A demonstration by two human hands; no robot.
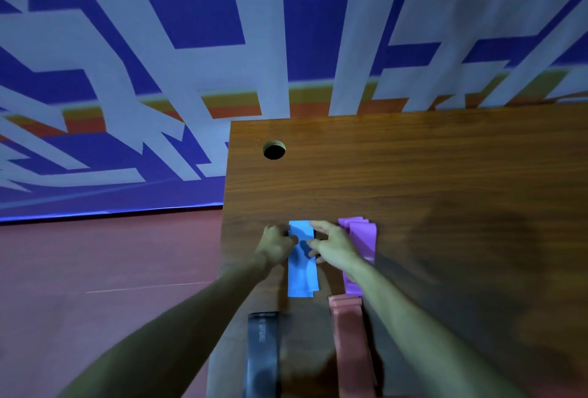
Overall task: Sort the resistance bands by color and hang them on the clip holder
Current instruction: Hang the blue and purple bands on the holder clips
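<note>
Both hands are working on the blue band (302,280), which is lying flat on the wooden tabletop (445,174) close to its left edge, its length running from the far edge towards the near one. The left hand (276,243) is curling its fingers against the band's left side, gripping it there. The right hand (334,245) is reaching in from the other side with fingers spread, their tips resting on the band's right side. The blur is hiding whether they are pinching it.

Just beside the blue band, on its right, the purple bands (361,232) are lying in a loose, overlapping stack, partly under the right wrist. Nearer the near edge, the red band (348,334) is lying under the right forearm. The black band (262,353) is lying by the left edge. It is carrying a line of pale print along its length, too small and blurred to read.

A round hole (274,150) is showing near the tabletop's far left corner. Behind, a blue wall banner (191,9) is showing large white characters, cut off and unreadable.
</note>
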